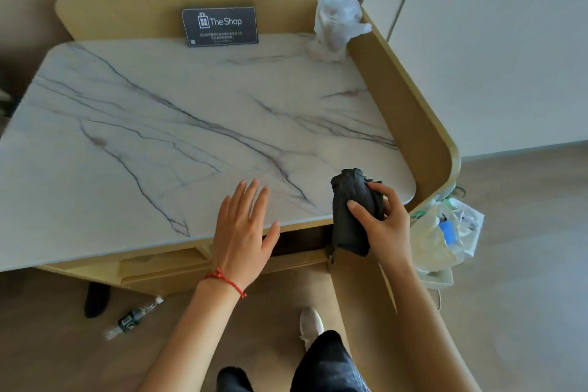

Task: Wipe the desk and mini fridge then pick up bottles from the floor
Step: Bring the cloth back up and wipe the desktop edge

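A white marble-patterned desk [178, 124] with a tan raised rim fills the middle of the view. My right hand [383, 226] grips a bunched dark grey cloth [353, 210] at the desk's near right corner, the cloth hanging partly over the front edge. My left hand [243, 229] lies flat with fingers spread over the desk's front edge, holding nothing. A clear plastic bottle [135, 318] with a dark label lies on its side on the wooden floor below the desk, left of my arm. No mini fridge shows.
A dark "The Shop" sign [220, 26] leans against the back rim. Crumpled white plastic [337, 21] sits in the far right corner. A white bag of rubbish [445, 235] hangs beside the desk's right end. A black object [97, 297] lies under the desk; my foot [311, 323] stands below.
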